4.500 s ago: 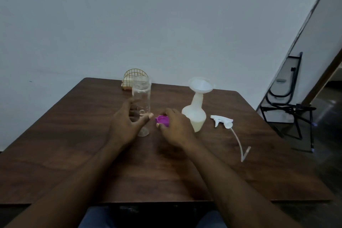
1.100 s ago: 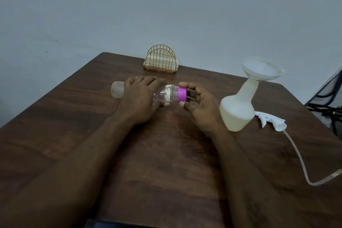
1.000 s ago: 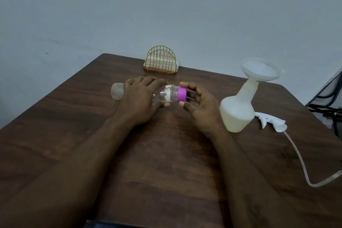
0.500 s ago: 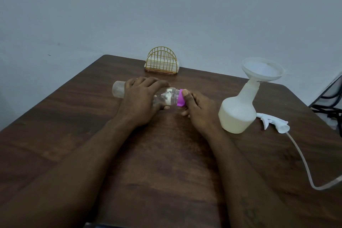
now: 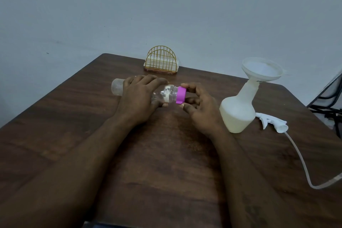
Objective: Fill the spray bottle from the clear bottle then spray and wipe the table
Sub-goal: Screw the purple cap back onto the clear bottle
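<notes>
- Brown wood table (image 5: 166, 163) stands by a plain grey wall (image 5: 166, 15).
- The clear bottle (image 5: 166, 95) lies on its side near the middle of the table. Its bottom points left and its purple cap (image 5: 181, 95) points right.
- Whether it rests on the wood is hard to tell.
- The left hand (image 5: 138, 98) is wrapped over the middle of the bottle and grips it.
- The right hand (image 5: 201, 111) pinches the cap — one finger on top, the thumb under it.
- Half a second ago the right thumb lay over the cap and hid most of it. Now the fingers sit round its edge and almost the whole purple ring shows.
- A few seconds back the bottle stood up with no cap, and the cap was in the right hand. Now the cap is on the bottle's neck.
- The white spray bottle (image 5: 238, 111) stands just right of the right hand, with a funnel (image 5: 262, 68) in its top, same as before.
- Its spray head (image 5: 273, 123) lies on the table to the right of it — the thin tube (image 5: 314, 187) curls toward the near edge.
- A gold wire holder (image 5: 161, 61) sits at the back by the wall.
</notes>
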{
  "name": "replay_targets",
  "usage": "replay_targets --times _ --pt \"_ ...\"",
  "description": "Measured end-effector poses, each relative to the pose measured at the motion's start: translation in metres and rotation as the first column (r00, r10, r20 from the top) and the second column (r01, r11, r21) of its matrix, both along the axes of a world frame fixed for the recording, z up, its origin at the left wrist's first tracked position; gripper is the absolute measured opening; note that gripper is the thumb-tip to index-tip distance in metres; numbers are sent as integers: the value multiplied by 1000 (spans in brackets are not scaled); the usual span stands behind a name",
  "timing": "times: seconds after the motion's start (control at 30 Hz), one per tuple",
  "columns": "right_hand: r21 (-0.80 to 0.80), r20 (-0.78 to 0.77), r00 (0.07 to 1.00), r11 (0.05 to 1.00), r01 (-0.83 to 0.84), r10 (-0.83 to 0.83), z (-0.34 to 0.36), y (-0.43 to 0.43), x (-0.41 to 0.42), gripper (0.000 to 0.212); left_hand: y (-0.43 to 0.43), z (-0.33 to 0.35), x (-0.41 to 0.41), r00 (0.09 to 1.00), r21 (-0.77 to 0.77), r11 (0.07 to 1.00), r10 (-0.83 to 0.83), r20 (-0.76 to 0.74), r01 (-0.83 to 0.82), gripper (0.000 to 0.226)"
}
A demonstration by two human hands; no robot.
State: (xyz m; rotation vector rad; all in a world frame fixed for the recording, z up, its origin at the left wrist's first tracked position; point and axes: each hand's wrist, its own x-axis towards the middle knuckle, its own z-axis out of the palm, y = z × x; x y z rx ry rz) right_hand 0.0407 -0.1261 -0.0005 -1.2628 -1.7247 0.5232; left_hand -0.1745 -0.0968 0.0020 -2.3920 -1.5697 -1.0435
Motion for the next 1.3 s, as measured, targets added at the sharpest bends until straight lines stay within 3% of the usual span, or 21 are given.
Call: replay_targets --times 0.23,0.33,0.43,0.63,0.73,0.8,0.9,1.03,1.13,1.2,1.3 --pt "53 81 997 999 9 -13 -4 2 2 61 2 -2 0 1000 -13 1000 -7 -1 7 68" --pt "49 71 997 998 35 -38 -7 5 2 47 2 -3 0 1000 -6 1000 -12 4 12 66" --pt "-83 41 995 992 93 -90 -7 7 1 28 2 -3 1 1000 3 1000 -27 -11 27 66" --pt "-110 7 989 983 148 -148 -4 5 -1 48 2 -2 1 1000 7 1000 -3 -2 3 65" --pt "-38 59 993 994 106 -103 -3 4 1 77 2 -3 0 1000 16 1000 -2 16 1 65" --pt "28 88 994 998 60 -63 -4 3 1 80 1 -2 1 1000 14 1000 2 4 -2 66" --pt "98 99 991 992 84 -94 -6 5 1 62 1 -2 1 1000 14 1000 -2 5 2 66" --pt "-26 -8 988 988 152 -152 -9 8 2 22 1 -2 1 1000 5 1000 -14 -4 14 65" --pt "-33 9 977 977 211 -211 -9 6 0 41 1 -2 2 1000 0 1000 -6 -12 6 66" --pt "-3 -23 976 976 218 -218 -6 5 0 44 1 -1 2 1000 4 1000 7 -3 -7 66" --pt "55 19 989 988 144 -145 -5 4 3 65 0 0 0 1000 4 1000 10 8 -10 65"
